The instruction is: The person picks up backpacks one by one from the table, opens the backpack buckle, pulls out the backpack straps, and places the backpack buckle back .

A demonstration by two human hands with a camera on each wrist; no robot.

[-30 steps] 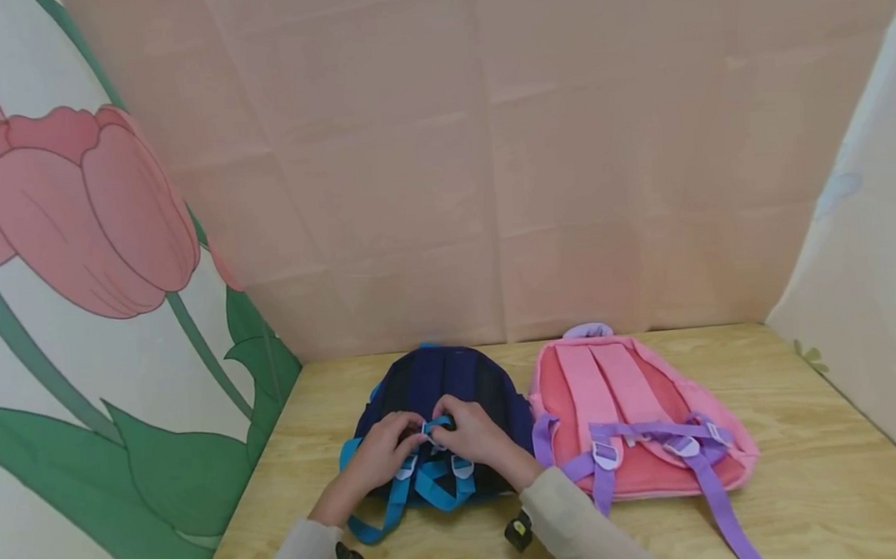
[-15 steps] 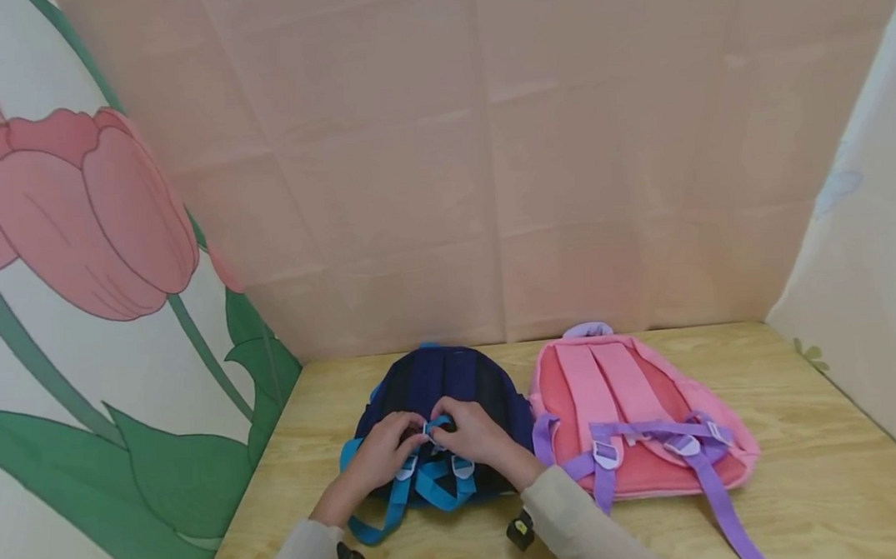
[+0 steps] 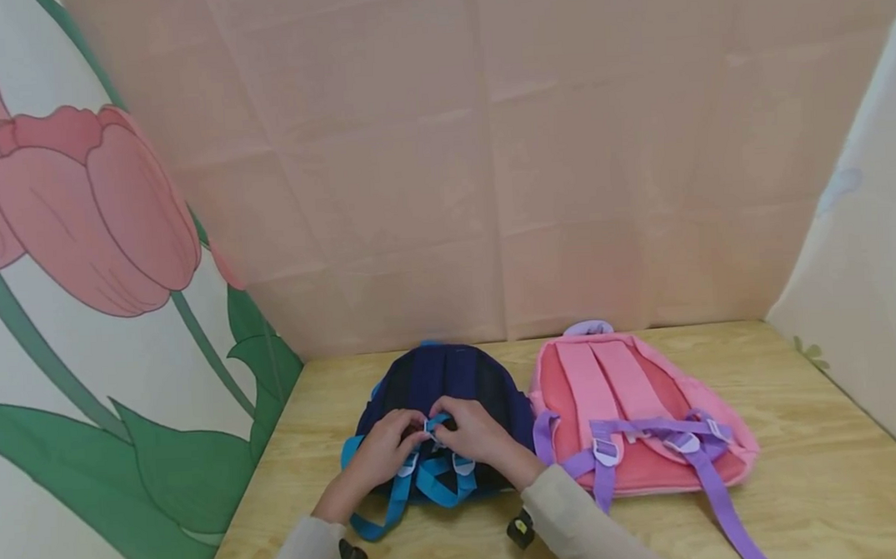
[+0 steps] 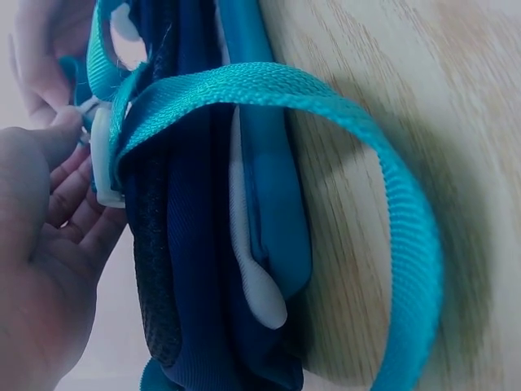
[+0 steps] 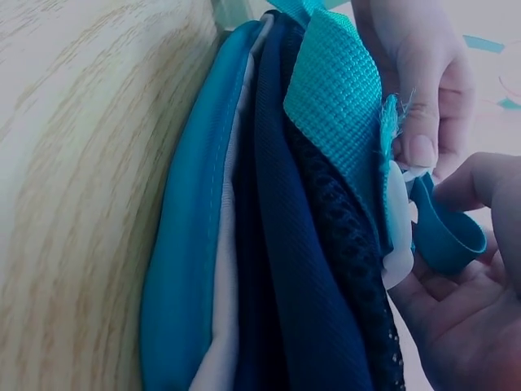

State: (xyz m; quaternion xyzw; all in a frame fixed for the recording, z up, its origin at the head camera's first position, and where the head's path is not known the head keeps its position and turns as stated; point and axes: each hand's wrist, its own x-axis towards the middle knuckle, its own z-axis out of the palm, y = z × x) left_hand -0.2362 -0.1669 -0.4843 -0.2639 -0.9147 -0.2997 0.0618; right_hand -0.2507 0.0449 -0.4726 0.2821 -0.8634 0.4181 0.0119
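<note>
A navy backpack (image 3: 443,371) lies on the table with its shoulder straps facing up. Above its lower half, my left hand (image 3: 384,451) pinches a small white buckle (image 3: 429,429) between thumb and fingers. Right beside it, my right hand (image 3: 476,433) pinches a blue strap (image 3: 437,421) that joins this buckle. The right wrist view shows the strap folded into a loop (image 5: 449,238) between the right thumb and fingers. Two white strap adjusters (image 3: 464,466) with blue webbing rest below the hands. Fingers partly cover the buckle, so how the strap threads through it is unclear.
A pink backpack (image 3: 651,379) with purple straps (image 3: 716,493) lies just right of the navy one, one strap hanging toward the front. Blue webbing (image 3: 376,529) trails onto the wooden table (image 3: 816,463). A pinkish sheet (image 3: 489,186) stands behind the table.
Both hands keep their hold on the buckle and strap, with hardly any movement. The head view has shifted very slightly.
</note>
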